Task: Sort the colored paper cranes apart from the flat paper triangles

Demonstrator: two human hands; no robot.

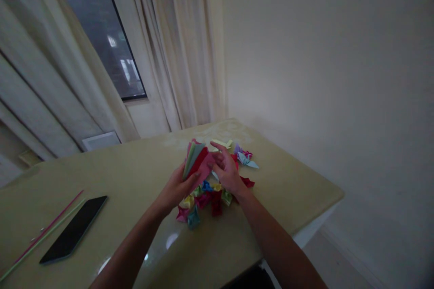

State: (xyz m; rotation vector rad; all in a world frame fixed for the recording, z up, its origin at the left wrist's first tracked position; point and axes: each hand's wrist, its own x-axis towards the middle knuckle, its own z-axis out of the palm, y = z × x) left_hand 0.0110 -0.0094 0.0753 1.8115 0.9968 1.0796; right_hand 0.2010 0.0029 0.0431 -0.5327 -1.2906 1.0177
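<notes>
My left hand [178, 189] is closed round a fanned stack of coloured paper sheets [195, 161], with pink, red, pale blue and green edges showing. At the stack's right side, my right hand [226, 169] pinches the pink sheet [207, 163] between thumb and fingers, its index finger stretched out. Just below and behind both hands lies a cluster of small folded paper pieces [203, 199] in several colours. To the right of my right hand are a light blue folded paper piece [247, 160] and a purple one [238, 149]. My hands partly cover the cluster.
A black phone-like slab [74, 229] lies on the glossy yellowish table [135, 171] at the left. Beside it run a pink strip [50, 225] and a green strip [44, 238]. Curtains [183, 45] hang behind the table, and a wall [305, 76] borders its right side.
</notes>
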